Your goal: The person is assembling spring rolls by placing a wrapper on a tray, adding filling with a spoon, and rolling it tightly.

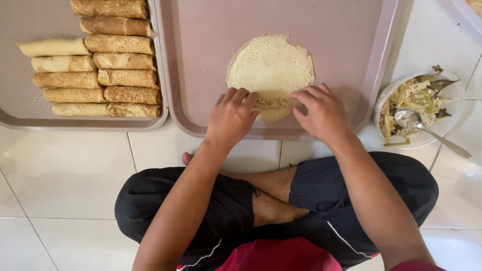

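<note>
Both hands, left hand (232,116) and right hand (322,112), pinch the near edge of the crepe (271,68) on the tray (201,65) over its filling (273,103); best tuck snugly, rolling evenly away.

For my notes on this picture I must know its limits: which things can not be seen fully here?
All head view:
- Filling on the crepe: mostly hidden by the left hand and right hand.
- Top rolled crepe: cut by the upper edge.
- Bowl contents: too small to identify.
- Container, top right: mostly outside the frame.
</note>
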